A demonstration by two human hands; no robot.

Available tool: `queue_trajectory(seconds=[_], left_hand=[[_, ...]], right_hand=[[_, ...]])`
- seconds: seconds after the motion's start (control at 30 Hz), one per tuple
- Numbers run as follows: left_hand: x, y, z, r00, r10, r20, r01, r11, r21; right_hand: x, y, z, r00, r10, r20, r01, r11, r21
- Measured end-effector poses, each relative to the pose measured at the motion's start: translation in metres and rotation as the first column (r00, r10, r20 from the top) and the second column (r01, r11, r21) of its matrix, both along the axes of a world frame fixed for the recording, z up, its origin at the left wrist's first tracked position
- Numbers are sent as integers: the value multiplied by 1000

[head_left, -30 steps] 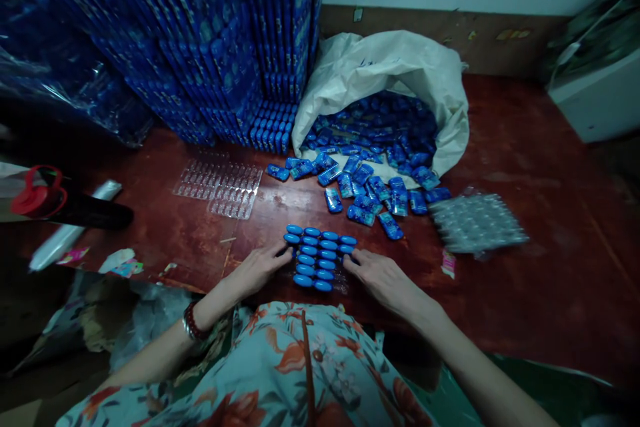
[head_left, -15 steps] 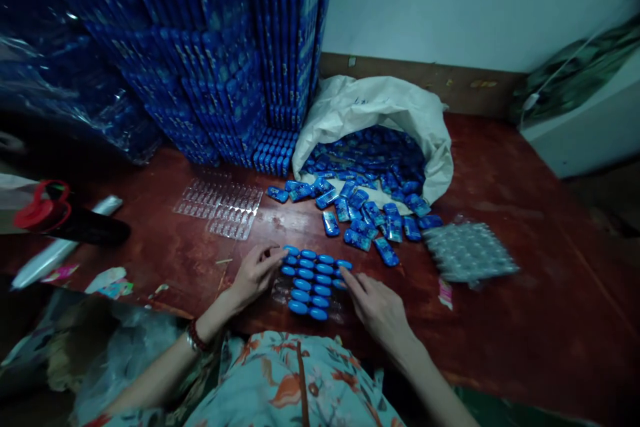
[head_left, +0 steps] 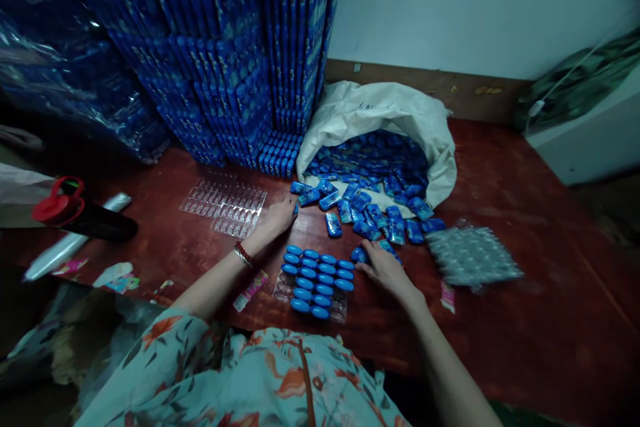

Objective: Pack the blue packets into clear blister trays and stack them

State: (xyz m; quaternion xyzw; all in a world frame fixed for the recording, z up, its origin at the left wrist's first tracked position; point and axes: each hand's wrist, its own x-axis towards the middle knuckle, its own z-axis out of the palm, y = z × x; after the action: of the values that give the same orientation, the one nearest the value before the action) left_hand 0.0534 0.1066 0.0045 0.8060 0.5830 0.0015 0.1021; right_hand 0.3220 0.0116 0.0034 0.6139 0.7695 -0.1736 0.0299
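Note:
My left hand (head_left: 281, 219) is closed on a small blue packet (head_left: 295, 209) at the left end of the loose packets. My right hand (head_left: 383, 267) has its fingers closed on another blue packet (head_left: 359, 254), right of the tray. Between and below my hands lies a clear plastic tray (head_left: 340, 310) with rows of blue oval pieces (head_left: 309, 273) on it; some cavities at its lower left and lower right hold none. Several loose blue packets (head_left: 370, 220) spill from the mouth of a white sack (head_left: 440, 147).
Clear empty trays (head_left: 225, 203) lie at the left, near a black bottle with a red lid (head_left: 100, 220) and a plastic roll (head_left: 65, 247). Tall stacks of blue packs (head_left: 225, 60) rise behind. A stack of clear trays (head_left: 473, 255) sits at the right.
Both hands have left the filled tray. My left hand has moved up and forward to a packet; my right has moved slightly up to another packet. The view has shifted slightly.

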Motion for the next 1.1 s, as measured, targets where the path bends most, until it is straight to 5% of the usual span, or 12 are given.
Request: queue_trajectory(seconds=[0.1,0.17,0.27,0.33,0.4,0.5,0.6,0.73,0.83,1.1], left_hand=[[-2,-24,-1,1000,-13,-16,12,998,-54],[-9,-36,-2,1000,-20,7,21,997,-73],[-26,-50,-5,965,38,259,-32,999,-29],[-39,-63,-9,864,96,494,-103,995,-13],[-51,-80,-11,743,169,647,-186,982,-42],[-65,-113,-13,571,319,757,-322,935,-151],[-69,-148,-11,486,373,790,-369,907,-200],[-60,-177,-5,540,285,791,-302,944,-134],[-48,-183,-5,598,156,786,-203,978,-40],[-51,-175,-29,846,-116,520,36,986,163]], right_hand=[[15,-28,-2,975,-171,-140,169,985,-27],[22,-49,-3,889,-329,-320,333,942,-42],[20,-81,-4,643,-440,-627,447,880,-159],[10,-97,-4,543,-407,-734,435,885,-168],[-5,-108,-6,560,-289,-777,426,904,-29],[-24,-114,-12,688,-41,-724,332,905,265],[-29,-114,-17,813,140,-565,140,894,425],[-24,-109,-13,938,253,-236,-101,853,512],[-26,-101,0,947,320,-26,-267,830,490],[-57,-82,38,878,446,172,-464,882,80]])
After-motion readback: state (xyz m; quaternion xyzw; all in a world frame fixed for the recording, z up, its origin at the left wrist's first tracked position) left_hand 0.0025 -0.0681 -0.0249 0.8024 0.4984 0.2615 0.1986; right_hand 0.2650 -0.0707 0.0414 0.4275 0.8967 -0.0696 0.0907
